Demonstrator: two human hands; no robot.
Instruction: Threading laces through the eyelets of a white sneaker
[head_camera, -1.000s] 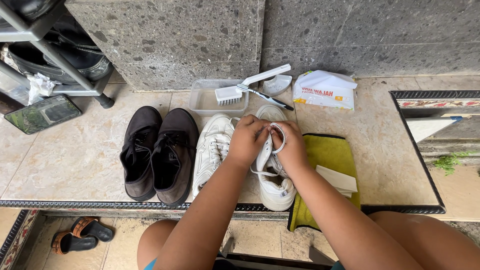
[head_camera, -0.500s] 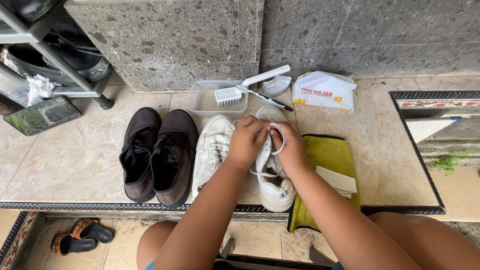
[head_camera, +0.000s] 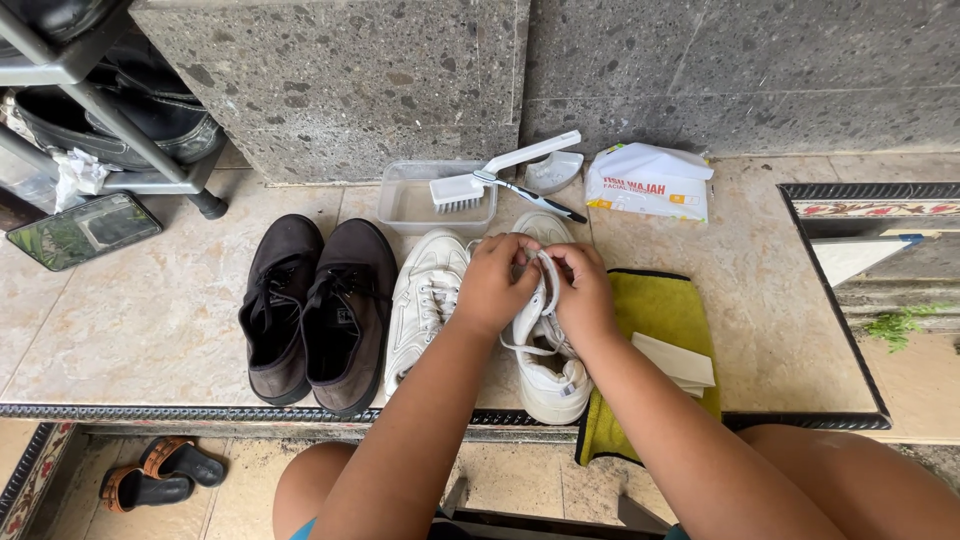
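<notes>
While both hands, left hand (head_camera: 497, 282) and right hand (head_camera: 583, 290), pinch the white flat shoelace (head_camera: 545, 283) of the white leather sneaker (head_camera: 548, 370), unlacing seems underway; pulling it through the eyelets needs care

Two white sneakers (head_camera: 430, 300) (head_camera: 545, 365) and two dark brown shoes (head_camera: 278, 305) (head_camera: 350, 310) stand on the tiled step. Two sandals (head_camera: 150, 478) lie on the lower floor. Also counted: one clear plastic tub (head_camera: 415, 205), one white scrub brush (head_camera: 485, 180), one toothbrush (head_camera: 535, 198), one white packet (head_camera: 650, 182), one yellow-green cloth (head_camera: 665, 310), one mirror (head_camera: 82, 230). Two hands (head_camera: 495, 285) (head_camera: 585, 295) are in view.
</notes>
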